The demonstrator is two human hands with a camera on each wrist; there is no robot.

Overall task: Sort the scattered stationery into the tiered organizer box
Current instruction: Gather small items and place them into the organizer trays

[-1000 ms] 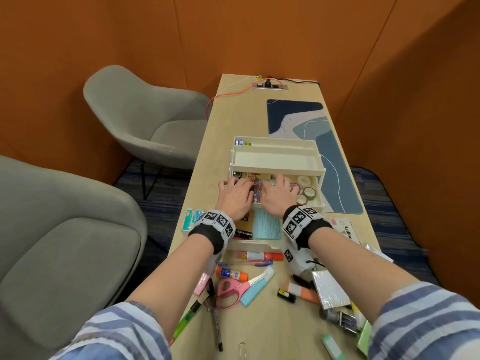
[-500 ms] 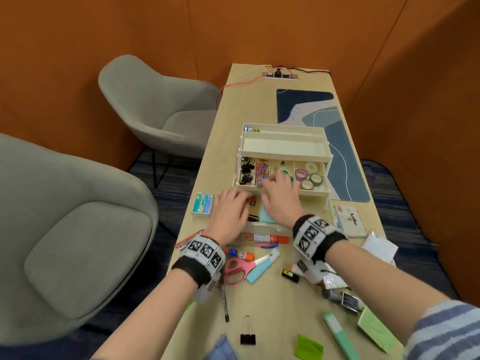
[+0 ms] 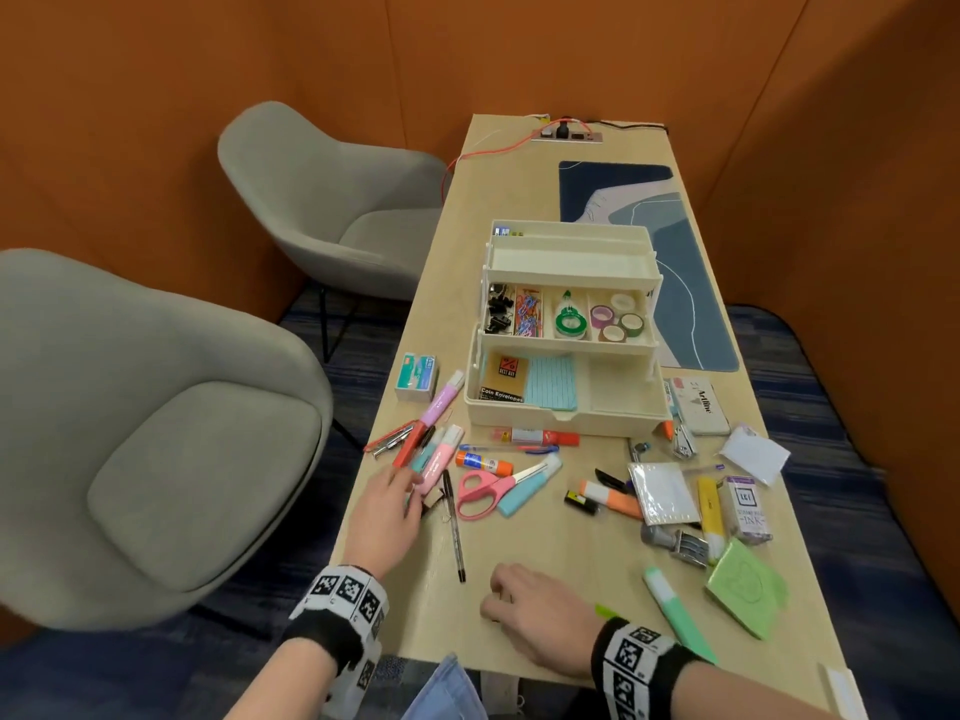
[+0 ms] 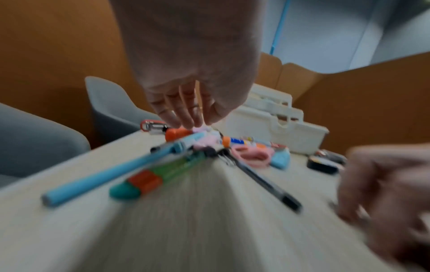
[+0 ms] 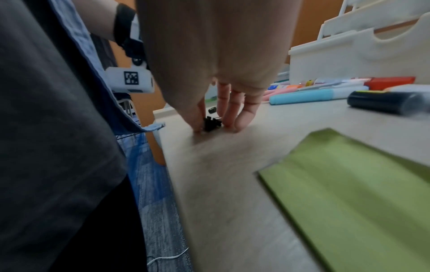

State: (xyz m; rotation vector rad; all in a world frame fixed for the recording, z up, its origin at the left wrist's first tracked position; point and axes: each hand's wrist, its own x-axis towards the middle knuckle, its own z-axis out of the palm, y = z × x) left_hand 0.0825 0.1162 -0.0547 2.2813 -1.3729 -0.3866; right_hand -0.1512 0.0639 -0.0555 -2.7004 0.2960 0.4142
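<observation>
The cream tiered organizer box [image 3: 571,419] stands open at mid-table; its middle tier holds black binder clips [image 3: 497,309], paper clips and tape rolls. My left hand [image 3: 410,491] reaches with straight fingers into a bunch of highlighters, its fingertips [image 4: 186,125] touching the pink highlighter [image 3: 439,459]. Near the front edge my right hand [image 3: 498,600] curls down on the table. In the right wrist view my right hand [image 5: 211,127] pinches a small black binder clip [image 5: 210,123] between thumb and fingers, still on the tabletop.
Pink scissors [image 3: 485,491], a black pen [image 3: 454,527], glue sticks, markers, a stamp-ink box [image 3: 745,506] and green sticky notes [image 3: 745,589] litter the near half of the table. Two grey chairs [image 3: 208,433] stand left. A blue desk mat [image 3: 675,283] lies beyond the box.
Both hands have drawn back from the organizer's middle tier toward the near edge. The left went to the highlighters at the left; the right came down on the binder clip.
</observation>
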